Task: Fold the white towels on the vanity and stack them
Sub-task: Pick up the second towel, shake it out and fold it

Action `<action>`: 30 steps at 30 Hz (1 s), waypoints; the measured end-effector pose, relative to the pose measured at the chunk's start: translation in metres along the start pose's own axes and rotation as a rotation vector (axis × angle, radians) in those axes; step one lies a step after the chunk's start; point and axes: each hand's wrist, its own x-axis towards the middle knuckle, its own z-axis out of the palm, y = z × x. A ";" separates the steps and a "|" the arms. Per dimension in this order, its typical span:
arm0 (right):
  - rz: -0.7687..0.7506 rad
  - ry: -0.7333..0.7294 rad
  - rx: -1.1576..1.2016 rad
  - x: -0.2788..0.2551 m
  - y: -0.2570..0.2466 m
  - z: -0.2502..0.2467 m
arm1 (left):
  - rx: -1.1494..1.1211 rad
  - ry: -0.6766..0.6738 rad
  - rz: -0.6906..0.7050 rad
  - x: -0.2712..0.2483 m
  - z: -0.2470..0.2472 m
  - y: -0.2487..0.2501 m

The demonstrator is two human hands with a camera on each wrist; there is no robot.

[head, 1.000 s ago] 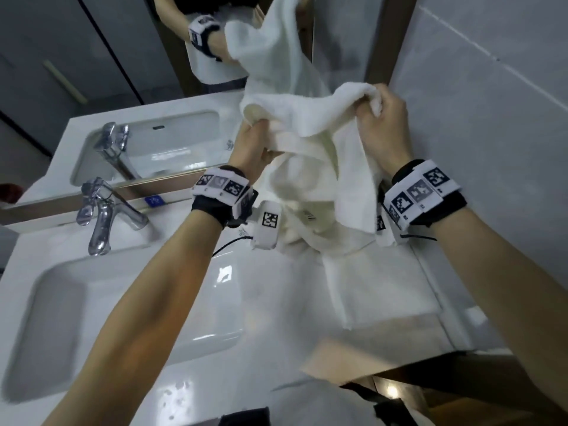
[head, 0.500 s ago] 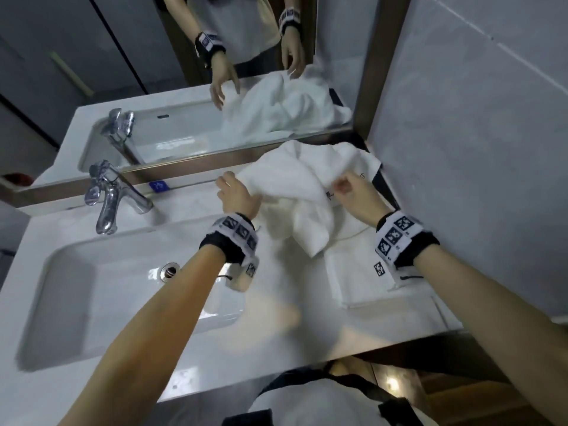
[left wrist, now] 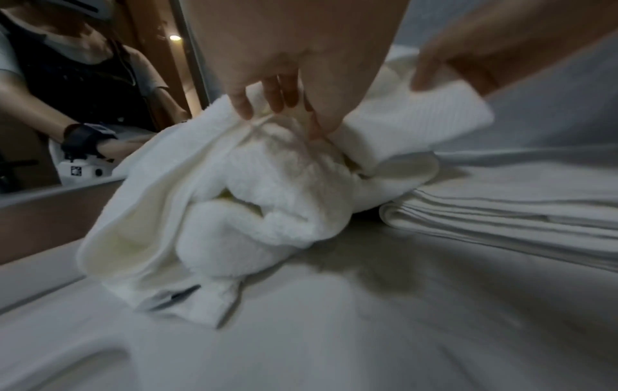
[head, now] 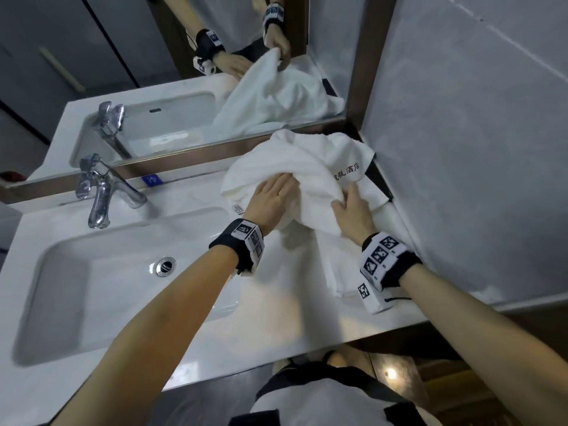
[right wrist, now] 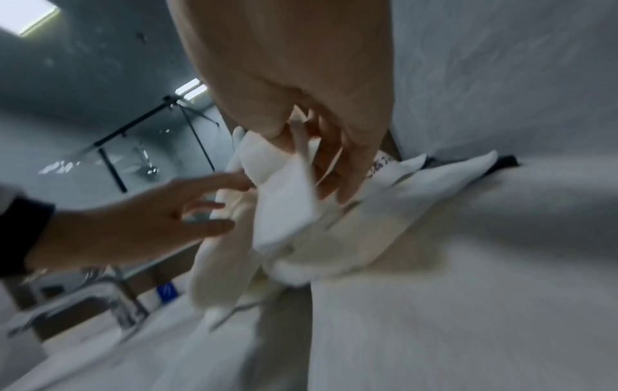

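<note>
My white vanity top [head: 196,342] carries a crumpled white towel [head: 307,167] at its back right corner, a folded towel [left wrist: 521,211] flat along its right edge, and the faucet [head: 101,192] at its back edge.

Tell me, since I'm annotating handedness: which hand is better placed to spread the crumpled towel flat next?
Probably the right hand: it already pinches an edge of the crumpled towel, while the left hand only rests open on it.

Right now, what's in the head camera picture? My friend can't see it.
Two hands work a crumpled white towel on a white vanity: the left hand lies flat on it, the right hand grips a fold. A sink and faucet sit left.
</note>
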 end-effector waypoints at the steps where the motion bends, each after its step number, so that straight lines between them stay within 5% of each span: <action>1: -0.021 0.081 0.049 0.004 -0.003 -0.008 | 0.049 -0.023 -0.023 0.004 0.001 0.001; 5: -0.093 0.278 0.129 0.019 -0.012 -0.042 | 0.200 -0.097 -0.085 0.017 -0.001 0.009; 11: -0.100 0.331 0.137 0.027 -0.008 -0.058 | 0.169 -0.196 0.021 0.019 -0.017 0.012; 13: -0.116 0.312 0.128 0.026 -0.008 -0.056 | 0.073 -0.175 0.069 0.011 -0.025 0.009; 18: -0.253 0.101 0.109 0.015 -0.024 -0.037 | -0.091 0.144 0.154 -0.006 -0.057 0.011; 22: -0.338 -0.080 0.093 0.007 -0.043 -0.022 | 0.016 0.144 0.282 -0.003 -0.068 0.018; 26: -0.264 -0.201 0.266 0.005 -0.045 -0.023 | 0.022 -0.016 0.168 -0.004 -0.064 0.016; 30: -0.237 -0.047 0.461 -0.002 -0.031 -0.029 | -0.313 0.165 0.044 -0.013 -0.068 0.016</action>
